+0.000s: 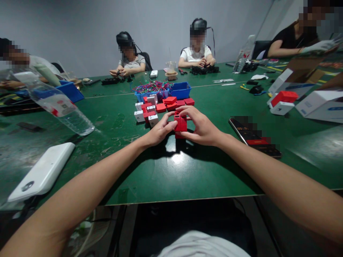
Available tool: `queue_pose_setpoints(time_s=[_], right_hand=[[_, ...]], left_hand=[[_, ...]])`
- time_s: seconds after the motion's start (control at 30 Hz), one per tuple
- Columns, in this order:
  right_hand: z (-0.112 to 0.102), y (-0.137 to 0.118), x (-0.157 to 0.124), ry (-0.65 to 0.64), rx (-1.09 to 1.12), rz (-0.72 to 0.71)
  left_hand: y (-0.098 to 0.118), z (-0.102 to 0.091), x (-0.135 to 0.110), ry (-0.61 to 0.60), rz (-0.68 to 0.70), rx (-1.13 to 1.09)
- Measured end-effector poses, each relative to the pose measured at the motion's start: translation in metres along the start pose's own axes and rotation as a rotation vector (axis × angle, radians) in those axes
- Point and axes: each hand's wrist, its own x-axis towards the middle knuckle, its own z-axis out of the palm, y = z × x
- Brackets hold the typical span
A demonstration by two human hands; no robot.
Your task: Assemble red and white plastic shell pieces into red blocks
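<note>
One red block (181, 122) held upright between left hand (161, 129) and right hand (203, 125), over near half of green table (184, 182). Left thumb pressed on block's near face, left fingers around upper left side. Right forefinger at top, right thumb at lower right corner, open gap between block and right palm. Both hands part-curled, with hold of the block by the fingers only. More red visible just below block; can't tell if same part or second piece, nor if touching table. Just beyond left hand: red-and-white blocks (146, 112) in a tight cluster. Right of those: loose red pieces (171, 102), some overlapping. Farther, side by side: light-blue bin (140, 97) heaped with coloured wires (152, 86), and darker blue bin (180, 94) to its right. Right of right hand: phone (242, 130) lying flat, screen lit, partly pixelated. Farther right: single red-and-white piece (282, 102) beside white box (323, 103). On left: clear bottle (60, 103), with white device (44, 169) nearer. Across far side: two seated people in dark headgear (131, 60) (197, 53), both with fingers on small dark parts.
</note>
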Motion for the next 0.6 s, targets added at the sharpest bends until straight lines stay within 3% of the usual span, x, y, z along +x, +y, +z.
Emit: queue_pose_setpoints(time_s=[0.6], right_hand=[[0.0003,0.0015,0.0,0.002,-0.014,-0.006]], left_hand=[[-0.0019,0.0001,0.0016,0.005,0.011,0.021]])
